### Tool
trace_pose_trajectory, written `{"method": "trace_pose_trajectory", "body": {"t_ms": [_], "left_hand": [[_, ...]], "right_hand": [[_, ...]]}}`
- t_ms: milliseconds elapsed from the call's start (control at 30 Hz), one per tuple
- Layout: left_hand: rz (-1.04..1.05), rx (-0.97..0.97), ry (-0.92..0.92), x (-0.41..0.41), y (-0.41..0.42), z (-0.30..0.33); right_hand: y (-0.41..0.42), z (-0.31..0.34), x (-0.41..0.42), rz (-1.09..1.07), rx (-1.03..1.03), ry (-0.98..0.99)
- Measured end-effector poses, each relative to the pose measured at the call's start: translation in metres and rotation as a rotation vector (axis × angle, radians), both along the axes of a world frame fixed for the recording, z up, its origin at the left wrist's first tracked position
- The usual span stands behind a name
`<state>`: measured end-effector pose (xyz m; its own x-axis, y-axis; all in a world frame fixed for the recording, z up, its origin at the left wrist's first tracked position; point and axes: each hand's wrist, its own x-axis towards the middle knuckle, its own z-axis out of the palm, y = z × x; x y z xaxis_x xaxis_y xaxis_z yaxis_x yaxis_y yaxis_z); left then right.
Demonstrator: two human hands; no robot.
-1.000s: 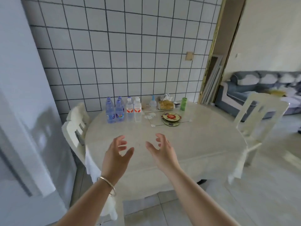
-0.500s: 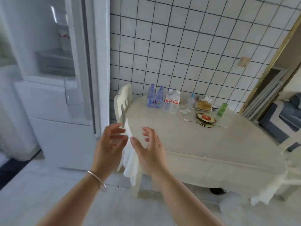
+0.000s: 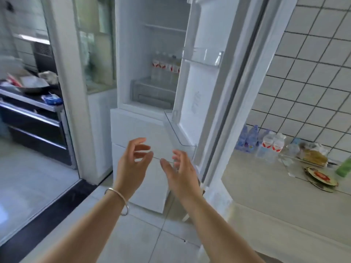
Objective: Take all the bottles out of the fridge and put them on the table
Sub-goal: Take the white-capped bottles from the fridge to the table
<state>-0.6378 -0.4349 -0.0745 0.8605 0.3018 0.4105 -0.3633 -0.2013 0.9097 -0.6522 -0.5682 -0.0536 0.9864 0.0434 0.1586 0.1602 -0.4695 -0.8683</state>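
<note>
1. Done so far, judging by the worktop (image 3: 266, 186): a cluster of water bottles stands at its far edge against the tiled wall, two blue-tinted ones (image 3: 247, 138) just beside two clear ones with red labels (image 3: 272, 143).
2. Left to do: a row of red-labelled bottles (image 3: 165, 66) stands on a shelf inside the open fridge (image 3: 152, 44), above the clear drawer. They blur together, so the count is uncertain; it looks like about four.
3. Both hands are empty. The left hand (image 3: 133, 160) and right hand (image 3: 180, 171) hover in front of the fridge's lower drawers, fingers loosely spread and released, grasping nothing.
4. The fridge door (image 3: 201, 82) stands open, so the shelf looks reachable.
5. My judgement: roughly halfway, with another fetching trip about to begin.
</note>
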Motion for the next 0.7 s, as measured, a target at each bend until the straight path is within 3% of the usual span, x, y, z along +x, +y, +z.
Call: {"method": "trace_pose_trajectory", "body": {"t_ms": [300, 700], "left_hand": [[-0.029, 0.032, 0.018, 0.102, 0.130, 0.017], [-0.076, 0.013, 0.043, 0.298, 0.200, 0.017]], "right_hand": [[0.133, 0.024, 0.113, -0.029, 0.057, -0.015], [0.212, 0.028, 0.325, -0.090, 0.181, -0.061]]}}
